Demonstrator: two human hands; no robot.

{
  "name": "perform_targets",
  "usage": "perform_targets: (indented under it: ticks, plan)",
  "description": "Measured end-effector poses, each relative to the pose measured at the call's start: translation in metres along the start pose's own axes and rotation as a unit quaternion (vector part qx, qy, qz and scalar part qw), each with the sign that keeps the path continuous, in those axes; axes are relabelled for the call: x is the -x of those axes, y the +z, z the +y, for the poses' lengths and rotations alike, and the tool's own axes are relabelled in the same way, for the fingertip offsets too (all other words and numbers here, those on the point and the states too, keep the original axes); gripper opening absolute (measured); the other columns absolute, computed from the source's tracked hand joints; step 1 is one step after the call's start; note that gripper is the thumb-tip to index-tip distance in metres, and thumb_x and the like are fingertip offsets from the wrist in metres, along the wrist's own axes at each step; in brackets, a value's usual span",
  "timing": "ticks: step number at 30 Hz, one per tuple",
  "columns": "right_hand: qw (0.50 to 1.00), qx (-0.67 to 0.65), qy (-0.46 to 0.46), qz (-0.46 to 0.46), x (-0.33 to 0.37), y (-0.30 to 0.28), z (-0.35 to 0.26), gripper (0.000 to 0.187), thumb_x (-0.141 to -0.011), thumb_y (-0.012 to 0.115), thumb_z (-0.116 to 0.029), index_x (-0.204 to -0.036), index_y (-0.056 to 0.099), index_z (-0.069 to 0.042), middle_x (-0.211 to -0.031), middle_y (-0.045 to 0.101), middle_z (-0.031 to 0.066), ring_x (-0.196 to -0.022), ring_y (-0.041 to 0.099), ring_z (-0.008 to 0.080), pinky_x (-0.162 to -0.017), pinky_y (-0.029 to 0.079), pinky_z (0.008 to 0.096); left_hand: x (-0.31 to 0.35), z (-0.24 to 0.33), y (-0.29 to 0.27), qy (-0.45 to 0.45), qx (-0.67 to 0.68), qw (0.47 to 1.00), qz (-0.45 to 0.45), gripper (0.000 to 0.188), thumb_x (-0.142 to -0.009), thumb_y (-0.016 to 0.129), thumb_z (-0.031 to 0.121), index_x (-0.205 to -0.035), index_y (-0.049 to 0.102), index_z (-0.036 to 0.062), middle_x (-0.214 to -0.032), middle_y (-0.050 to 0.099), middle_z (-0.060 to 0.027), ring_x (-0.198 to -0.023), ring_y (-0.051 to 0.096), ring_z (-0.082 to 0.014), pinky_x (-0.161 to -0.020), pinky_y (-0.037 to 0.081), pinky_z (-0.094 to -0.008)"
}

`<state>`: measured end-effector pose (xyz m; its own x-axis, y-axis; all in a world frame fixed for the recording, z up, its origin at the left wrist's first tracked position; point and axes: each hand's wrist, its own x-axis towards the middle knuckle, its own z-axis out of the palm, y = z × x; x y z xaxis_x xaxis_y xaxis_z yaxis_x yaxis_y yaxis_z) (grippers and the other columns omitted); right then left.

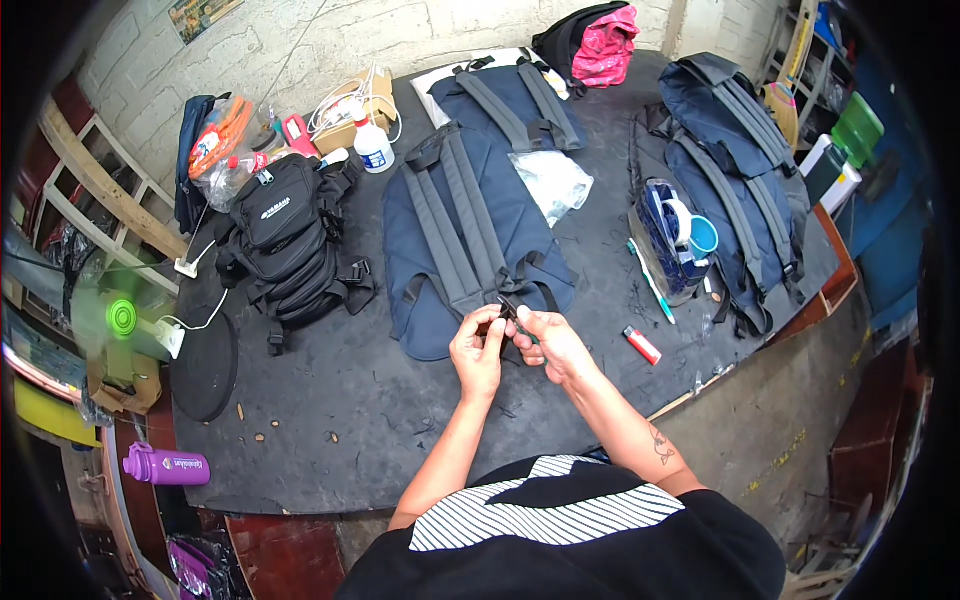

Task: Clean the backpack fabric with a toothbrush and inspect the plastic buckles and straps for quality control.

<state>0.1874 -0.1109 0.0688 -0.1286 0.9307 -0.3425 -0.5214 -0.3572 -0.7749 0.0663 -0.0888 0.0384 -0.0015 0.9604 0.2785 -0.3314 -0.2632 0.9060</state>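
A navy backpack [422, 240] with grey shoulder straps lies flat on the dark table in front of me. At its near edge, my left hand [477, 350] is closed, pinching what looks like a dark strap end. My right hand [548, 345] is closed around a small cutting tool [527, 334] with a green handle, probably thread snips. The tool's dark tip meets the left fingertips. What lies between the fingers is mostly hidden.
A black bag [285, 220] lies left, beside a spray bottle [374, 145]. Stacked navy backpacks [735, 180] lie right, near a clear pouch [665, 250], a toothbrush [652, 282] and a red lighter [642, 346]. A purple bottle [168, 465] is at the lower left.
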Motion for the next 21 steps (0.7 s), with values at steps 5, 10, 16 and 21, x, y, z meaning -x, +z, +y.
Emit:
perform_targets:
  ticks: [5, 10, 16, 21]
  plan:
    - [0.999, -0.032, 0.017, -0.002, 0.006, -0.005, 0.005, 0.032, -0.093, 0.05, -0.033, -0.08, 0.056, -0.005, -0.058, 0.046, -0.0031, -0.042, 0.029, 0.0027, -0.04, 0.023, 0.0185, -0.002, -0.001, -0.005, 0.146, -0.215, 0.965, -0.017, 0.007, -0.082, 0.06, 0.0, -0.089, 0.062, -0.002, -0.093, 0.063, -0.0084, -0.082, 0.059, -0.0149, -0.074, 0.047, -0.0265]
    - [0.99, -0.117, 0.074, -0.022, 0.01, -0.016, 0.011, 0.032, -0.093, 0.051, -0.034, -0.082, 0.055, -0.003, -0.06, 0.045, -0.0019, -0.044, 0.031, 0.0037, -0.041, 0.027, 0.0192, 0.003, -0.004, -0.001, 0.152, -0.234, 0.96, -0.005, 0.008, -0.079, 0.062, -0.002, -0.087, 0.062, -0.0012, -0.088, 0.064, -0.0094, -0.082, 0.059, -0.0187, -0.074, 0.046, -0.0282]
    - [0.982, -0.159, 0.101, -0.029, 0.004, -0.012, 0.011, 0.032, -0.094, 0.049, -0.032, -0.083, 0.055, -0.003, -0.062, 0.044, -0.0012, -0.046, 0.034, 0.0045, -0.042, 0.029, 0.0192, 0.005, -0.008, -0.003, 0.21, -0.28, 0.937, -0.002, 0.011, -0.075, 0.062, -0.004, -0.086, 0.061, -0.0014, -0.085, 0.064, -0.0117, -0.08, 0.06, -0.0241, -0.073, 0.046, -0.0314]
    - [0.996, -0.056, 0.065, -0.001, 0.001, -0.008, 0.009, 0.031, -0.094, 0.05, -0.032, -0.081, 0.055, -0.004, -0.06, 0.045, -0.0023, -0.045, 0.033, 0.0042, -0.042, 0.028, 0.0185, 0.006, -0.017, -0.01, 0.212, -0.288, 0.934, -0.006, 0.009, -0.078, 0.061, -0.003, -0.087, 0.06, -0.0021, -0.085, 0.064, -0.0099, -0.08, 0.06, -0.0198, -0.073, 0.047, -0.0291]
